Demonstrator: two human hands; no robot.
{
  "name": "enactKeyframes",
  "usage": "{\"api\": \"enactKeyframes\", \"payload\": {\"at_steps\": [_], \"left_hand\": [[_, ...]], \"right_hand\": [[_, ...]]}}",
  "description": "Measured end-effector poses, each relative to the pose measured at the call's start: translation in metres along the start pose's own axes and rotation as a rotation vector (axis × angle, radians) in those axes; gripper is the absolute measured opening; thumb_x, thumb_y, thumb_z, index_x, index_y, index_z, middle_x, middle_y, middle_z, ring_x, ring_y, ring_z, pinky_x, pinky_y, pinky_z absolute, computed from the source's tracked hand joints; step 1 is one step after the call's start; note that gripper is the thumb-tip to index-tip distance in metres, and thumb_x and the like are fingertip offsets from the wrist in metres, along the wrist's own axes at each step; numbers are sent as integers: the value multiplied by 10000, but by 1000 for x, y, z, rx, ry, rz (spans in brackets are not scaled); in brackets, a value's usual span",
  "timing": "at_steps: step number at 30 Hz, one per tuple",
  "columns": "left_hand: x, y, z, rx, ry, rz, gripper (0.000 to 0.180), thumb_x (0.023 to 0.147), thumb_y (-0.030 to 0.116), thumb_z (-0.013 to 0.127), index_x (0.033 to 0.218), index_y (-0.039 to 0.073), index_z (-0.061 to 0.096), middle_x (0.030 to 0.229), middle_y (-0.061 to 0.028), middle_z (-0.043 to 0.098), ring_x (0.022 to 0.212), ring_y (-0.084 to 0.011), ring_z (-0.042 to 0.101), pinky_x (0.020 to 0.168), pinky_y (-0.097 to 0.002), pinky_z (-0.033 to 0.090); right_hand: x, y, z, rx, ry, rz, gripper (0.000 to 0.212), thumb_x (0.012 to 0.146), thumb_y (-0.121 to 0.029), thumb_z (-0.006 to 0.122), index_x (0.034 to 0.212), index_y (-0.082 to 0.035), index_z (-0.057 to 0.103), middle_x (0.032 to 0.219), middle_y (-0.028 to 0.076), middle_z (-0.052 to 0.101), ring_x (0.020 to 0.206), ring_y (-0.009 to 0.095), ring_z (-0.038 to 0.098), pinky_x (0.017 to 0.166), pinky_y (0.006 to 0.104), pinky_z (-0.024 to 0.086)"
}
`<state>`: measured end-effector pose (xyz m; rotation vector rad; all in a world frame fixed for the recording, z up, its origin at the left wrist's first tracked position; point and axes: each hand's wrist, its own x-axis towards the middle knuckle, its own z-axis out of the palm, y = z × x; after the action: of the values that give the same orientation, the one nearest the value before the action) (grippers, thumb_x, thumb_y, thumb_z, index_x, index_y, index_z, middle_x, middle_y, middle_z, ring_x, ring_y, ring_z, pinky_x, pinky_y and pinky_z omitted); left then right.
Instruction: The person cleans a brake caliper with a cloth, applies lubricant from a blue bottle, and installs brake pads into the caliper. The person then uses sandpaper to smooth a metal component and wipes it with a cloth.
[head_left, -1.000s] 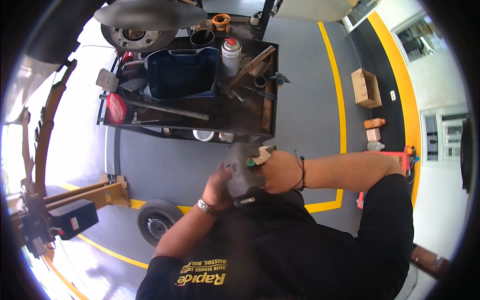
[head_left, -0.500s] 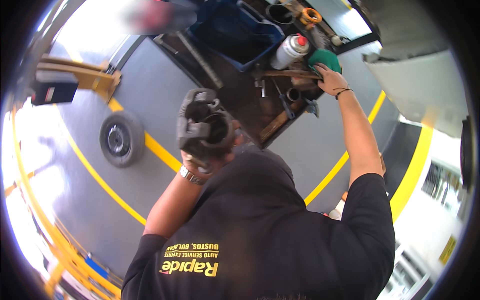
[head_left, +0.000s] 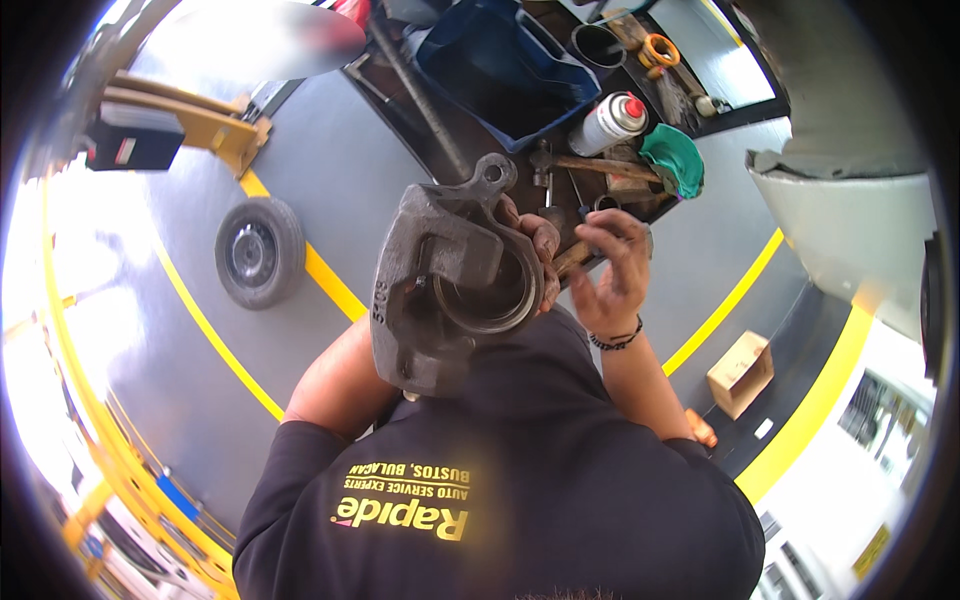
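A dark metal brake caliper (head_left: pixel 465 255) is held up close in front of my chest, its round piston bore facing upward. My left hand (head_left: pixel 543 245) grips it from beneath and behind; the fingers show at its right edge, while the rest of the hand is hidden under the casting. Just right of the caliper, my right hand (head_left: pixel 615 270) is raised with fingers apart and slightly bent, holding nothing and not touching the caliper. Beyond that hand, a wooden-handled hammer (head_left: pixel 610 168) lies on the dark work cart (head_left: pixel 425 160). A crumpled green cloth-like thing (head_left: pixel 675 160) rests by the handle's end.
On the cart stand a blue plastic tray (head_left: pixel 500 70), a white spray can (head_left: pixel 610 122) with a red cap, a black cup (head_left: pixel 597 48) and an orange ring-shaped part (head_left: pixel 660 50). A wheel (head_left: pixel 260 252) lies on the floor at left, a cardboard box (head_left: pixel 742 373) at right.
My right hand has left the green thing and come back near the caliper. The caliper has moved closer and turned, so its bore shows more fully.
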<state>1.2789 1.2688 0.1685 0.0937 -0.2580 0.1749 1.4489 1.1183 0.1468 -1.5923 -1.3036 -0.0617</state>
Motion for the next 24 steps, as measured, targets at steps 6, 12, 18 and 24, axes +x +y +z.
{"api": "enactKeyframes", "payload": {"at_steps": [6,12,18,24], "left_hand": [[1,40,-13,-67,-9,-225,774,933,524,656,1496,40,440,1393,-257,557,1100,-406,654,894,-536,555],[-15,123,-40,281,368,-653,696,902,469,678,1370,-19,511,1145,-237,665,927,-334,715,730,-441,600],[-2,172,-88,347,516,-1233,596,951,436,561,1307,-41,577,1150,-249,703,905,-360,739,764,-427,619],[19,154,-144,127,320,-1607,728,999,590,450,1397,-12,544,1193,-243,708,920,-446,741,768,-451,618]], "right_hand": [[9,-49,35,125,22,-100,1115,585,-370,980,1505,-40,442,1428,249,500,1286,403,531,1034,502,460],[23,-72,72,262,-21,250,1291,600,-438,988,1614,-58,284,1535,215,432,1411,359,455,1153,456,378],[41,-86,110,-189,-334,252,791,688,-440,902,1320,-53,626,1350,155,611,1247,329,591,1071,451,464],[4,-75,111,-114,-202,543,535,659,-323,892,1068,-49,682,1088,124,668,923,334,685,832,432,567]]}}
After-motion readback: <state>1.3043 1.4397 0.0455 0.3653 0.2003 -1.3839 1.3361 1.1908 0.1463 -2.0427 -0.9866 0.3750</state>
